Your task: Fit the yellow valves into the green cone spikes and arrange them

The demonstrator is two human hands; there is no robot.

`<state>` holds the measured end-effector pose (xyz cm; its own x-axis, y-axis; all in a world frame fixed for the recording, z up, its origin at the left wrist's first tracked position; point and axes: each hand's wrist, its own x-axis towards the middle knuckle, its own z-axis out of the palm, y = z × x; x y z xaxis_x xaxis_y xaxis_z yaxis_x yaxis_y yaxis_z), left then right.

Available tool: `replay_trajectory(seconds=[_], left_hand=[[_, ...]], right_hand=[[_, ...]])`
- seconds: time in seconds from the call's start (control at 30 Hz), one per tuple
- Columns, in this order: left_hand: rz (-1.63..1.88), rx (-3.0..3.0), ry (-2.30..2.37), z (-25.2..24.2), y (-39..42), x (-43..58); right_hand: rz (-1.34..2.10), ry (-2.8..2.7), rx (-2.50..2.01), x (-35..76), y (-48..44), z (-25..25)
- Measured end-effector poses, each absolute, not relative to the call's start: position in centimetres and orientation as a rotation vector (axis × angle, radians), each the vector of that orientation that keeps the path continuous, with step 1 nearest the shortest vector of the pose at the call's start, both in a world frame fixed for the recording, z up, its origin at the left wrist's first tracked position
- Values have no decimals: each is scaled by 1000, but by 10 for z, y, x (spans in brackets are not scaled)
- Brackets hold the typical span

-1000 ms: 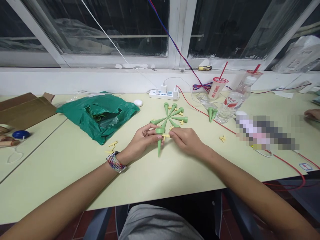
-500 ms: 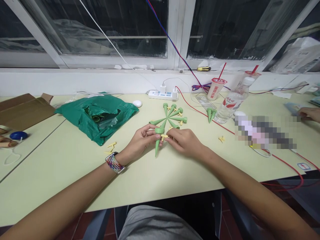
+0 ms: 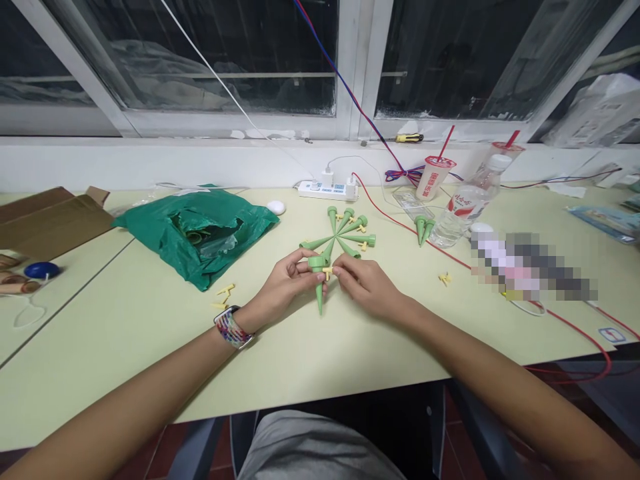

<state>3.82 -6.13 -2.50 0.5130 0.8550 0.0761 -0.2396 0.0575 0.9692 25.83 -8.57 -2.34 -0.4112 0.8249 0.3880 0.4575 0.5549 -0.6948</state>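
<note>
A green cone spike (image 3: 319,297) points downward, its wide cap held between the thumb and fingers of my left hand (image 3: 287,279). At the cap's right side is a small yellow T-shaped piece (image 3: 328,273), pinched at its right end by my right hand (image 3: 364,281). Just behind my hands, several green spikes (image 3: 354,240) lie in a fan with their tips together, and yellow pieces are on some of them. Loose yellow pieces (image 3: 226,290) rest left of my left hand, and others (image 3: 445,279) lie to the right. Two more green spikes (image 3: 423,229) lie near the bottle.
A torn green bag (image 3: 200,230) and a cardboard piece (image 3: 55,220) are on the left. A power strip (image 3: 327,191) sits by the wall. A water bottle (image 3: 465,203), a cup (image 3: 434,179) and a red cable (image 3: 565,319) are on the right.
The held spike has become more upright and its tip has shifted slightly right. The yellow piece now meets the cap's side. Another person's hand at the right edge has gone out of view.
</note>
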Motion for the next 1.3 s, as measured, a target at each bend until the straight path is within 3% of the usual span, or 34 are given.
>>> replay_trajectory(seconds=[0.17, 0.37, 0.57, 1.3], left_hand=[[897, 1230, 610, -24, -63, 38], [916, 1220, 617, -21, -64, 40], [906, 1220, 616, -20, -64, 39], [927, 1280, 616, -18, -65, 38]], right_hand=[[531, -2104, -969, 260, -85, -25], [933, -1991, -999, 258, -85, -22], [658, -2064, -985, 259, -84, -23], [908, -2000, -987, 258, -84, -19]])
